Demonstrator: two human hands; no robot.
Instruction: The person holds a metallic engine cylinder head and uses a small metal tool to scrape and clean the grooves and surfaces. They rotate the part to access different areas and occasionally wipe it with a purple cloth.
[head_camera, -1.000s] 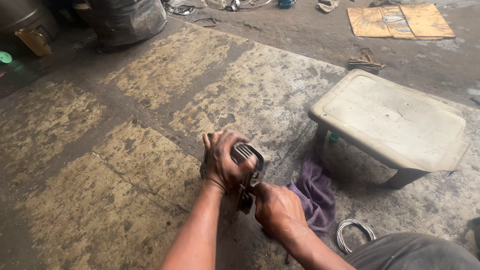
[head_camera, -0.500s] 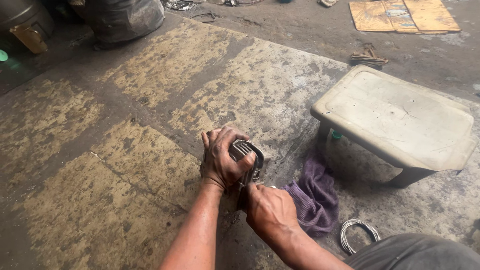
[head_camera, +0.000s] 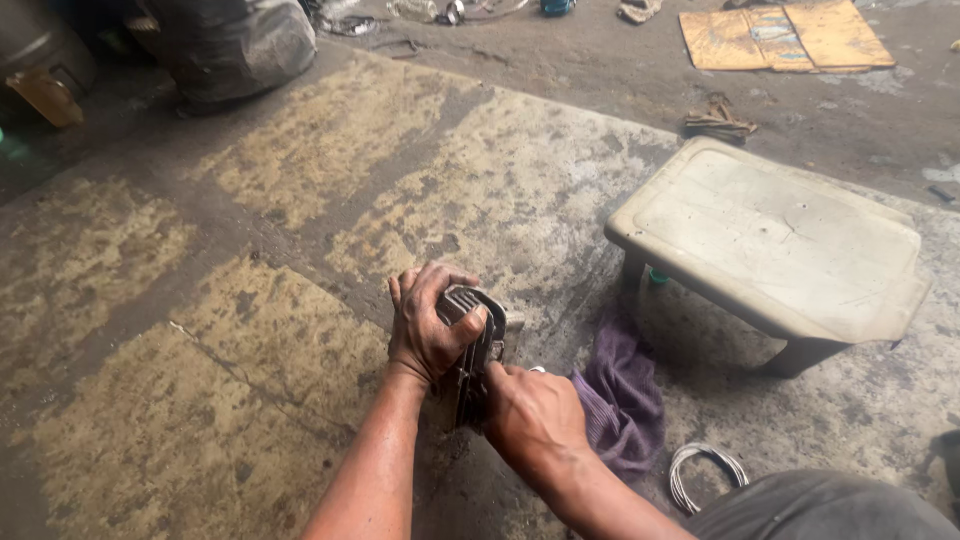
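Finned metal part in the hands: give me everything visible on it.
The finned metal part is grey, grimy, cast-looking, with parallel ribs across its rounded top. It stands on edge on the stained concrete floor, beside a purple rag. The left hand wraps over its top, thumb across the fins; the right hand presses against its lower side. Its lower half is hidden.

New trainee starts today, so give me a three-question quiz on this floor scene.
1. True or false: the left hand grips the finned metal part.
2. What lies just right of the right hand: A) purple rag, B) hammer, C) bucket?
3. What sits on the floor between the rag and the person's knee?

Key: 1 true. 2 A. 3 a wire coil.
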